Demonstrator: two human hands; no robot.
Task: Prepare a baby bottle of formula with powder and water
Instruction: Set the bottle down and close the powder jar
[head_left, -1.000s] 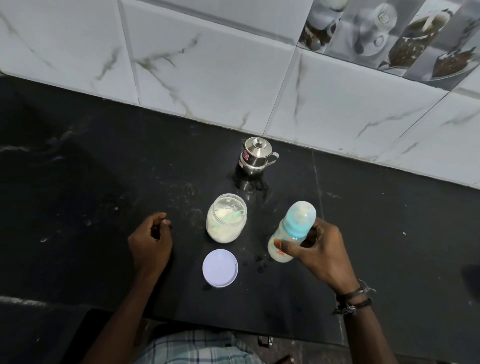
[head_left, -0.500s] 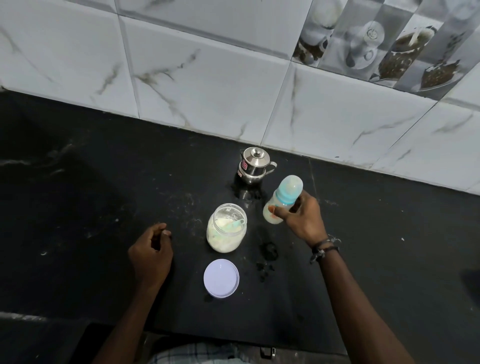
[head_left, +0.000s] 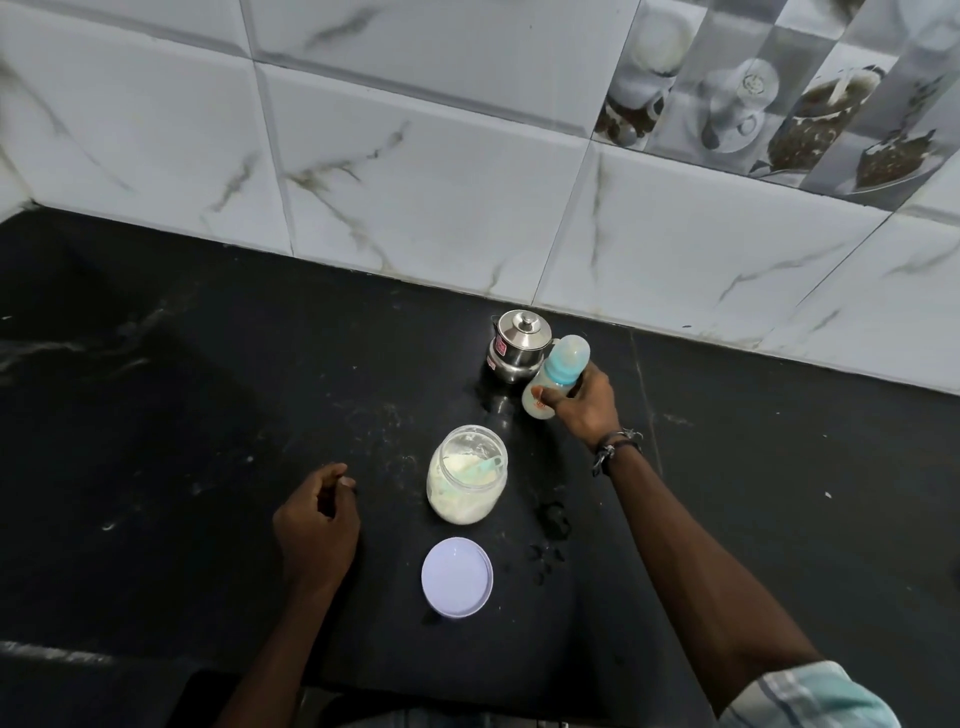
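My right hand grips the baby bottle, which has a clear body, a blue collar and a translucent cap. The bottle stands tilted right beside a small lidded steel jug near the wall. An open glass jar of white formula powder with a pale green scoop inside stands in the middle of the black counter. Its white lid lies flat in front of it. My left hand rests on the counter left of the jar, fingers loosely curled, holding nothing.
A white marble-pattern tiled wall rises behind the counter. Dark wet spots and traces of spilled powder mark the counter around the jar. The counter's front edge runs near my body.
My right hand has carried the bottle away from me, from beside the lid to next to the steel jug. My left hand has stayed where it was.
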